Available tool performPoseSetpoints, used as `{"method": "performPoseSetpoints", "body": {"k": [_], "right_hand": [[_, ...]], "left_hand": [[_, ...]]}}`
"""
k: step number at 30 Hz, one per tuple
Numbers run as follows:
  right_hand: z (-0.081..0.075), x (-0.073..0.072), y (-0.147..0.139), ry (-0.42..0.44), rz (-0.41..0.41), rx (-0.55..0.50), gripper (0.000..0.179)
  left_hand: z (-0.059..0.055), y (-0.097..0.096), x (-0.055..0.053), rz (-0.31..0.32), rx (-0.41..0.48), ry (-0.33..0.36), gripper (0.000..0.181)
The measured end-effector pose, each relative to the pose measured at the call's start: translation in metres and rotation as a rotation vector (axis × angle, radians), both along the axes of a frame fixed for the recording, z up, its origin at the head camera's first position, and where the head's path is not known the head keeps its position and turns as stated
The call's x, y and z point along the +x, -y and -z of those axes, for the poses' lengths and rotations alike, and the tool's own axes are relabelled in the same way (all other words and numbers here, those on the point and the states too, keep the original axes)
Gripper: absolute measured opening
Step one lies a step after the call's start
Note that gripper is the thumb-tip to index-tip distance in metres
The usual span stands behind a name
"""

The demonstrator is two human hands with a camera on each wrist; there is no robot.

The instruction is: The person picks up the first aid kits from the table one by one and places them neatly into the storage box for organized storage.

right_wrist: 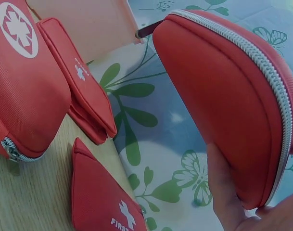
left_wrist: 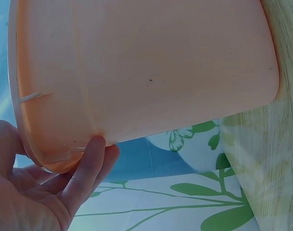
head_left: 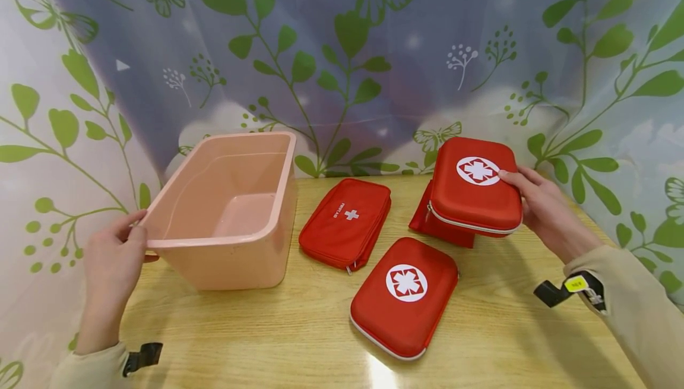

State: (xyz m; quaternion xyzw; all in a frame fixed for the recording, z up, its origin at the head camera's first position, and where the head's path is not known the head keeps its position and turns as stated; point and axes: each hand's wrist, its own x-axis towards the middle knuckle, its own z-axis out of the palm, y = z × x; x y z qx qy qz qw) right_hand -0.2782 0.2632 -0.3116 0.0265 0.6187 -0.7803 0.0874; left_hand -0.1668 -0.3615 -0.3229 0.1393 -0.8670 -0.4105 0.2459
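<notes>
At the left, my left hand [head_left: 112, 264] grips the near left corner of the rim of a peach plastic bin [head_left: 230, 267]. The left wrist view shows fingers under the rim and against the bin's outer wall [left_wrist: 175, 72]. My right hand [head_left: 550, 211] holds a red hard-shell first aid case [head_left: 459, 196] by its right side, thumb on the lid. Its zipper is closed, and the right wrist view shows the case [right_wrist: 213, 91] tilted and raised off the table. Below it, partly hidden, lies a flat red first aid pouch [head_left: 454, 234].
A soft red first aid bag [head_left: 331, 228] lies right of the bin. Nearer me, a second red hard-shell case [head_left: 385, 315] lies on the wooden table [head_left: 278, 335]. A leaf-patterned curtain [head_left: 406, 80] stands behind and along both sides.
</notes>
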Motion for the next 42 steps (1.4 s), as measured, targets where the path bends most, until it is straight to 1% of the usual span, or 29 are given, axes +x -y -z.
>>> {"method": "performPoseSetpoints", "body": {"k": [8, 12, 15, 19, 22, 31, 34, 38, 42], "right_hand": [[-0.005, 0.0, 0.01, -0.003, 0.007, -0.006, 0.096], [-0.007, 0.0, 0.014, -0.018, 0.012, -0.039, 0.096], [-0.008, -0.001, 0.017, -0.024, 0.016, -0.039, 0.096], [-0.011, -0.003, 0.022, -0.013, 0.031, -0.042, 0.096], [-0.013, -0.005, 0.025, -0.006, 0.035, -0.063, 0.096], [-0.015, -0.006, 0.033, -0.042, 0.004, -0.025, 0.091], [-0.017, -0.007, 0.036, -0.043, 0.005, -0.035, 0.09], [-0.02, -0.009, 0.04, -0.044, 0.007, -0.089, 0.09], [-0.02, -0.011, 0.043, -0.057, 0.016, -0.109, 0.089]], "left_hand": [[0.0, -0.001, 0.001, -0.002, -0.007, -0.006, 0.047], [0.0, -0.001, 0.001, -0.003, -0.004, -0.007, 0.047], [0.001, -0.001, 0.001, -0.004, -0.006, -0.012, 0.047], [0.003, 0.0, 0.0, -0.005, -0.018, -0.017, 0.047], [0.003, 0.0, 0.0, -0.007, -0.024, -0.02, 0.047], [0.005, 0.0, -0.001, -0.014, -0.024, -0.034, 0.046], [0.006, 0.001, -0.002, -0.014, -0.015, -0.042, 0.046], [0.005, 0.001, -0.002, -0.019, 0.005, -0.058, 0.045], [0.004, 0.001, -0.001, -0.025, 0.01, -0.066, 0.045]]}}
